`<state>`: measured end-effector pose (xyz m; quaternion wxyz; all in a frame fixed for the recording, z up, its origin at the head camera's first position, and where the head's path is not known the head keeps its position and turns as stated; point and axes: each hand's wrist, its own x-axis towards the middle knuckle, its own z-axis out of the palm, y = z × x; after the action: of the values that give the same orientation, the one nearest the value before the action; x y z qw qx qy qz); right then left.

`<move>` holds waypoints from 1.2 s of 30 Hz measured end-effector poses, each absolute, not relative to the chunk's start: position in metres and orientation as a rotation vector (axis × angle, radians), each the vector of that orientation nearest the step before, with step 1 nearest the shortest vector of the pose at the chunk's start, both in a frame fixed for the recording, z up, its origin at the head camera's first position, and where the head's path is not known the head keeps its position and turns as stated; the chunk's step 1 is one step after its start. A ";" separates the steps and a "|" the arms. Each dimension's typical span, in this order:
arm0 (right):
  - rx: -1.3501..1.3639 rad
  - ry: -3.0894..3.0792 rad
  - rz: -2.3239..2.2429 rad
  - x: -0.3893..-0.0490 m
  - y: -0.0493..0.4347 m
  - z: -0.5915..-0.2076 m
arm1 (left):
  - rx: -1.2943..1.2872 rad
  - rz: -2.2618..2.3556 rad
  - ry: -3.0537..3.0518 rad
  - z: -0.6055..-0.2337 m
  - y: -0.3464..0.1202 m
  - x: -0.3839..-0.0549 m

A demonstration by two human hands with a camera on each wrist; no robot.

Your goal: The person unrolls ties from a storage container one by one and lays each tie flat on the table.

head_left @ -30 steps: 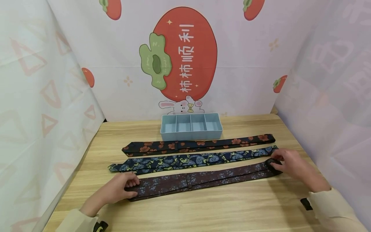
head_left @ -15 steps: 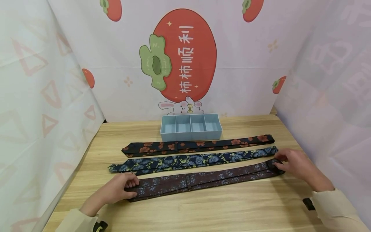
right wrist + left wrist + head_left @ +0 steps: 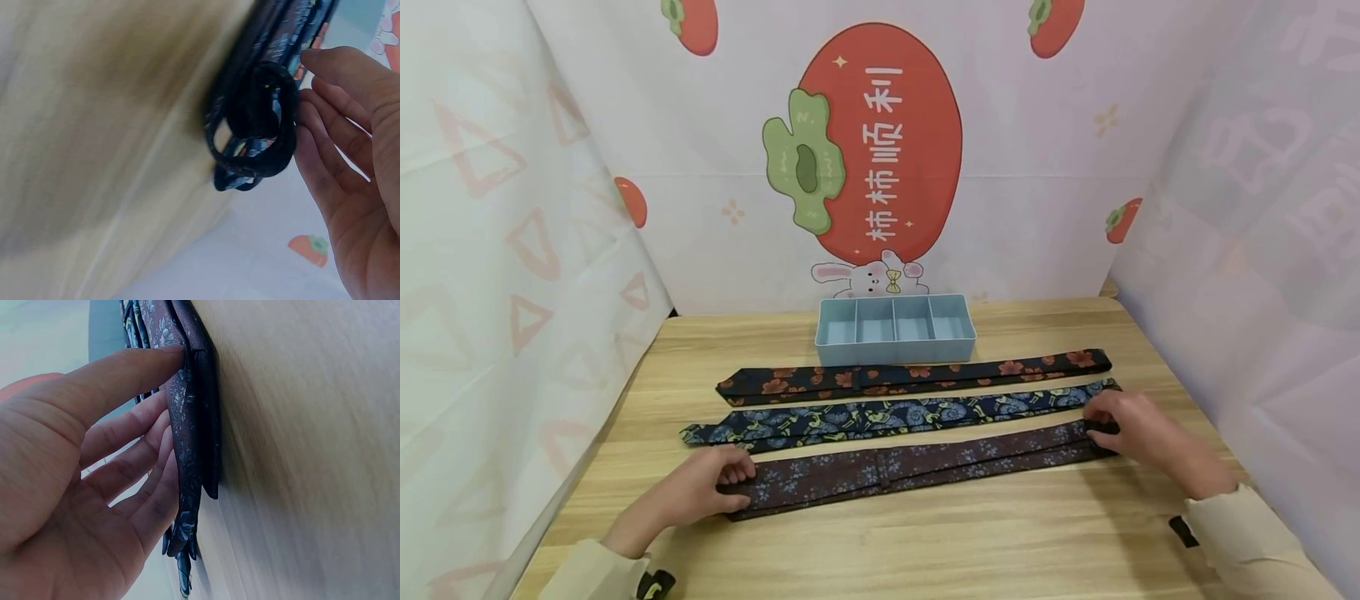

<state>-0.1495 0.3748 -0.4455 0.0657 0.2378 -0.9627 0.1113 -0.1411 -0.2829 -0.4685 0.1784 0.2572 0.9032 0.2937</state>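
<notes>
A maroon necktie (image 3: 842,479) with small blue flowers lies folded lengthwise, nearest to me. At its wide left end, my left hand (image 3: 703,487) pinches the edge. In the left wrist view the thumb lies on the upper layer of the tie (image 3: 184,425), the fingers at its far side. My right hand (image 3: 1135,427) holds the narrow end, its thumb and fingers around a dark fold. That end bends into an open black loop (image 3: 284,144) in the right wrist view, with the fingertips against it.
Behind lie a navy necktie with blue and yellow figures (image 3: 917,412) and a dark one with orange flowers (image 3: 917,372). A pale blue four-part box (image 3: 895,350) stands at the back of the wooden table (image 3: 970,542). White printed cloth (image 3: 1037,208) rises behind and at both sides.
The right hand first shifts slightly right with the tie's narrow end, then moves back left with it. The left hand and the wide end drift slightly left.
</notes>
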 end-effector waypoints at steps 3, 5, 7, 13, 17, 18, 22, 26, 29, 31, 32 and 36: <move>0.685 -2.894 0.321 -0.149 0.379 -0.450 | 0.733 0.837 2.558 -0.469 -0.285 -0.141; 0.643 -2.895 0.319 -0.150 0.381 -0.451 | 0.737 0.839 2.564 -0.468 -0.287 -0.141; 0.597 -2.899 0.321 -0.149 0.385 -0.451 | 0.735 0.843 2.566 -0.468 -0.287 -0.140; 0.512 -2.906 0.319 -0.148 0.395 -0.451 | 0.723 0.854 2.558 -0.466 -0.287 -0.140; 0.450 -2.928 0.327 -0.146 0.403 -0.449 | 0.719 0.854 2.559 -0.466 -0.286 -0.140; 0.441 -2.929 0.326 -0.146 0.405 -0.448 | 0.719 0.854 2.559 -0.466 -0.286 -0.140; 0.439 -2.906 0.322 -0.146 0.415 -0.447 | 0.712 0.859 2.554 -0.466 -0.286 -0.139; 0.437 -2.902 0.337 -0.144 0.425 -0.445 | 0.711 0.859 2.550 -0.465 -0.286 -0.139; 0.388 -2.957 0.365 -0.142 0.434 -0.443 | 0.716 0.849 2.556 -0.465 -0.286 -0.139; 0.344 -2.994 0.385 -0.141 0.440 -0.444 | 0.719 0.842 2.559 -0.465 -0.286 -0.139; 0.333 -3.000 0.396 -0.141 0.444 -0.445 | 0.720 0.840 2.559 -0.464 -0.285 -0.139; 0.296 -3.034 0.421 -0.139 0.458 -0.453 | 0.721 0.840 2.556 -0.463 -0.285 -0.139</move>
<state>-0.1394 0.4584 -0.4526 0.0320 0.0961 -0.9854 0.1366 -0.1393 -0.2850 -0.4634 0.1771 0.2547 0.9031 0.2969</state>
